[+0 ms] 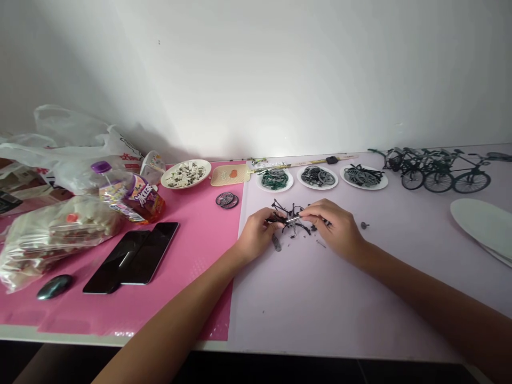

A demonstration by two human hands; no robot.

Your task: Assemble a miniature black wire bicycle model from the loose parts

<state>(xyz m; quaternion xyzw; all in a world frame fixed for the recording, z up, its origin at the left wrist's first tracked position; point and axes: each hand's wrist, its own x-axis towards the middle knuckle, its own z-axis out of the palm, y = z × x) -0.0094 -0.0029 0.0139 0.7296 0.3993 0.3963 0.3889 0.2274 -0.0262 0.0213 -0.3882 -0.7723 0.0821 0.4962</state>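
Over the pale part of the table, my left hand (pixel 258 234) pinches a small black plastic part (pixel 277 218), likely from a model bicycle. My right hand (pixel 338 226) is closed on a thin silver rod (pixel 294 219), whose far end meets that black part. The rod's exact kind is too small to tell. Beneath and between both hands lie loose black and grey model bicycle pieces (pixel 303 229), partly hidden by the fingers. A small grey disc-like piece (pixel 364 225) lies right of my right hand. Two black spoked wheels (pixel 226 200) rest on the pink mat at left.
Behind my hands stand plates of green parts (pixel 274 180), black wheels (pixel 317 177) and grey wheels (pixel 364 176). Assembled model bicycles (pixel 444 170) stand far right, near white plates (pixel 486 224). Left are a drink bottle (pixel 130 194), two phones (pixel 146 256) and plastic bags (pixel 76 154).
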